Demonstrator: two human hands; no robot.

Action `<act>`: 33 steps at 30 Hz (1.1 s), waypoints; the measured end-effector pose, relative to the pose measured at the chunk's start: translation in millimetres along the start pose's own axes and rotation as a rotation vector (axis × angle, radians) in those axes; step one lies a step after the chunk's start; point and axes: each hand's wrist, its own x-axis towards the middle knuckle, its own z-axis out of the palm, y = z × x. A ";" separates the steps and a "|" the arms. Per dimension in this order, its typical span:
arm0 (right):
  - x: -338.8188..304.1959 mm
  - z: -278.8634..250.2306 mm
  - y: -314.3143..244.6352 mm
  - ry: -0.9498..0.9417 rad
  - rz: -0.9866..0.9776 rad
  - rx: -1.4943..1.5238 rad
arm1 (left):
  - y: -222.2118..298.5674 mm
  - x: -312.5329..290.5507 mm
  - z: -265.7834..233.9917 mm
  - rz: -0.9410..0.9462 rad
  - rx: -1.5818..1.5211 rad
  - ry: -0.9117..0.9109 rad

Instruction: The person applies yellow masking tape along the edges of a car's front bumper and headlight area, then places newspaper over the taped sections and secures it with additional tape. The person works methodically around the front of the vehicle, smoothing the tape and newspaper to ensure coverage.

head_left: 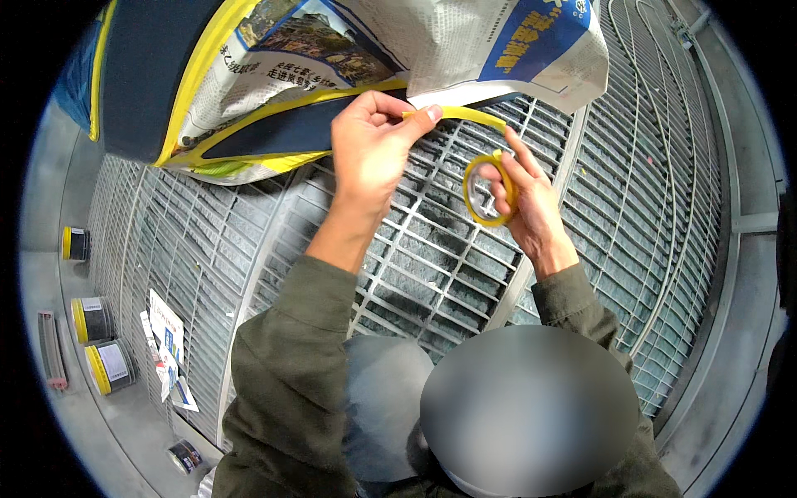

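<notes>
A strip of yellow masking tape [471,114] stretches between my two hands. My left hand [365,153] pinches its free end between thumb and fingers, at the lower edge of a dark blue panel [286,129]. My right hand [531,195] grips the tape roll [467,189], with fingers through its ring and the index finger against the strip. Newspaper sheets [332,50] cover much of the panelled piece, and yellow tape [187,91] lines their borders. One loose newspaper corner [573,87] hangs just above the stretched strip.
Below is a metal grating floor [415,216] over grey matting. Yellow-and-black tubs [110,365] stand along the left ledge, with a small dark can [184,456] nearer me. Paper scraps [168,332] lie on the grating at left. Thin cables or hoses [668,166] run along the right side.
</notes>
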 end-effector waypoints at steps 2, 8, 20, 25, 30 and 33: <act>5.8 5.1 -2.8 -0.144 0.021 0.093 | -0.6 0.2 -2.3 -0.019 -0.034 -0.020; 21.6 33.3 -17.5 -0.271 -0.011 0.180 | 0.7 -0.6 -6.0 -0.078 -0.107 -0.014; 39.0 38.2 -19.6 -0.134 -0.174 -0.097 | -2.1 1.0 -5.3 -0.043 -0.086 0.016; 25.4 34.1 -10.3 0.013 -0.215 0.011 | -0.3 1.6 -5.4 -0.065 -0.104 0.088; 25.0 24.9 -0.3 -0.057 -0.066 0.133 | -0.9 1.1 -10.8 -0.105 -0.191 0.047; 26.1 32.2 -4.4 -0.147 -0.025 0.173 | -6.4 2.4 -15.3 -0.135 -0.290 -0.003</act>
